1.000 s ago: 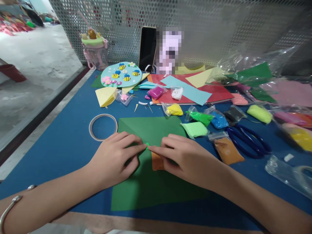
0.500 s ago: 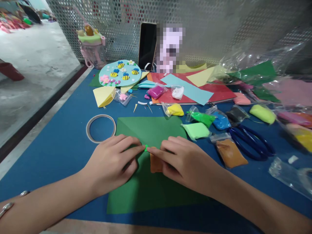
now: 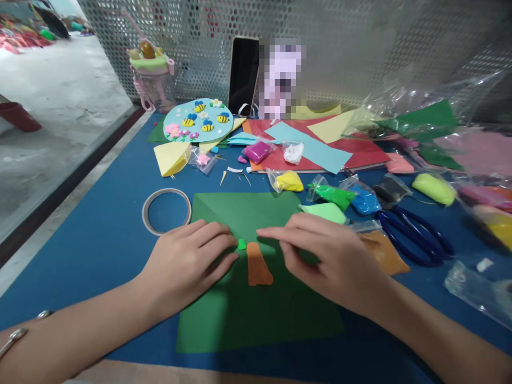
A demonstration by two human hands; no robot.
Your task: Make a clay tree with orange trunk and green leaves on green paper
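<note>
A flat orange-brown piece of clay (image 3: 258,266), narrow at its upper end and wider below, lies on a dark green paper sheet (image 3: 224,330). Just left of its upper end sits a small bright green lump of clay (image 3: 241,244). My left hand (image 3: 196,261) rests on the sheet with fingers apart, the fingertips right beside the green lump; whether they touch it I cannot tell. My right hand (image 3: 320,248) hovers over the right part of the sheet, index finger stretched out, thumb apart, holding nothing.
A tape roll (image 3: 145,213) lies left of the sheet. Bagged clay, including a yellow pack (image 3: 290,181), and dark blue scissors handles (image 3: 412,234) lie to the right. Behind are a bee-decorated disc (image 3: 224,130), coloured papers, a leaning phone (image 3: 243,74) and a lidded cup (image 3: 154,85).
My right hand has moved away to the right from the green lump, uncovering the orange-brown piece. My left hand stays beside the lump, its thumb now further forward.
</note>
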